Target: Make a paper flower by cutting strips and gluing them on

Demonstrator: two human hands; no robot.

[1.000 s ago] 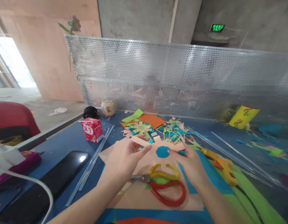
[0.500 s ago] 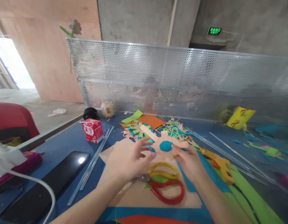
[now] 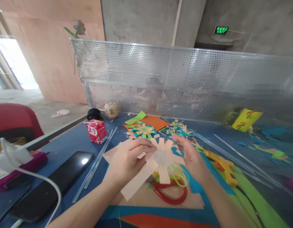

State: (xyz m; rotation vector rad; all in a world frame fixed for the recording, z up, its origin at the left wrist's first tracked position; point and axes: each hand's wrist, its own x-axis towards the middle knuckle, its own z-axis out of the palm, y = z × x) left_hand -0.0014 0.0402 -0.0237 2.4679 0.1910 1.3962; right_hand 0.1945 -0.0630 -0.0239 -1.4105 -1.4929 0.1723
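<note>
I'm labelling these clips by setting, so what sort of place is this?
Probably a makeshift craft workstation in an unfinished, industrial-looking room. Paper scraps, red-handled scissors and a yellow glue gun litter the blue table; a perforated metal screen divides it, with bare concrete walls behind.

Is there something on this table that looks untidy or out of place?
Yes. Cut paper scraps lie scattered behind the hands, and the red scissors sit half buried under the peach paper flower.

Both forearms are bare, with no sleeves, rings or watch.
</note>
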